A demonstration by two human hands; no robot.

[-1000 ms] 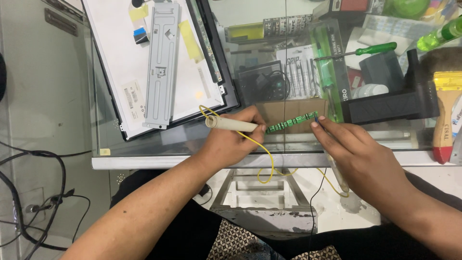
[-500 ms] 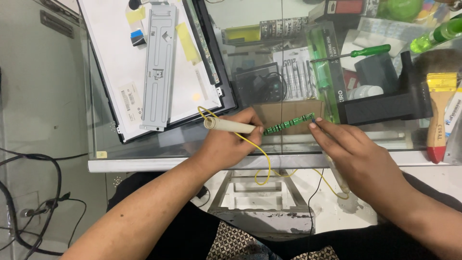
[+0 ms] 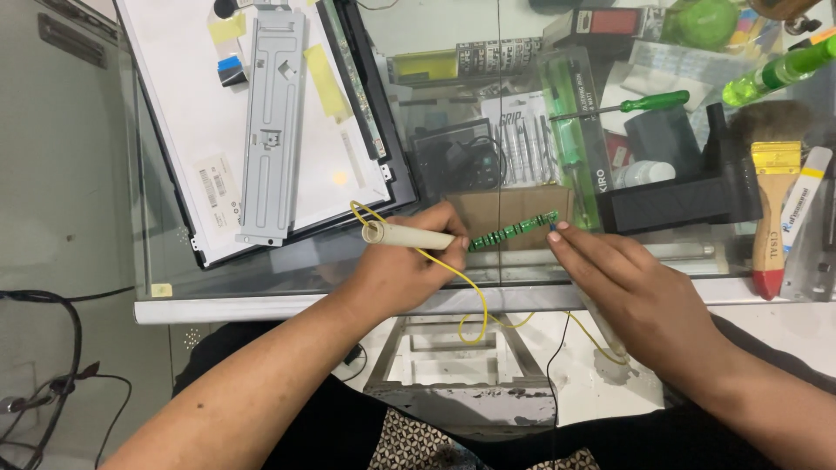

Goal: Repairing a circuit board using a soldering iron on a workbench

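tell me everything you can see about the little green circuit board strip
The green circuit board strip is long, narrow and thin, with small dark and pale parts along its face. It lies slanted over the glass table, its right end higher, in front of a brown cardboard piece. The left hand, which grips a cream tool handle, meets its left end; the right hand fingertips touch its right end.

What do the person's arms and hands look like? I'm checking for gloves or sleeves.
Both are bare: the left hand and right hand wear no gloves, rings or watch that I can see, and both forearms show no sleeves.
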